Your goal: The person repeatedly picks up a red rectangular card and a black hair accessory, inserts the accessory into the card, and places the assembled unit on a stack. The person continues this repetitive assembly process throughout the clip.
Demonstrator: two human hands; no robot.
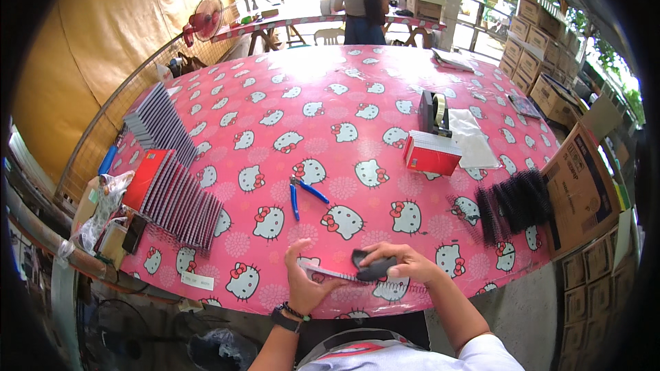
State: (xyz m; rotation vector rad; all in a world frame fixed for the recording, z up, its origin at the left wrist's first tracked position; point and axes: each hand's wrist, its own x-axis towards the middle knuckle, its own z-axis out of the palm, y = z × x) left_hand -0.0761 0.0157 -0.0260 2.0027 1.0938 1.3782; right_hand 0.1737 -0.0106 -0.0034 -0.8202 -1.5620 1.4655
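Note:
Near the table's front edge, my left hand (308, 290) holds a small notebook (327, 273), its thumb along the near side and its fingers beyond. A spiral binding coil (411, 288) runs along the notebook's punched edge and sticks out well past it to the right. My right hand (411, 262) is closed on a dark grey pad (374, 269), which is against or just over the coil at the notebook's right end; its exact contact is hidden. Beyond my hands lie blue-handled pliers (295, 198), handles spread toward me.
Stacked notebooks (180, 199) and a grey stack (159, 126) stand left. At right are a red-covered notebook stack (432, 154), tape dispenser (434, 114), pile of black coils (512, 207) and cardboard box (581, 192). A person (361, 3) stands at a far table.

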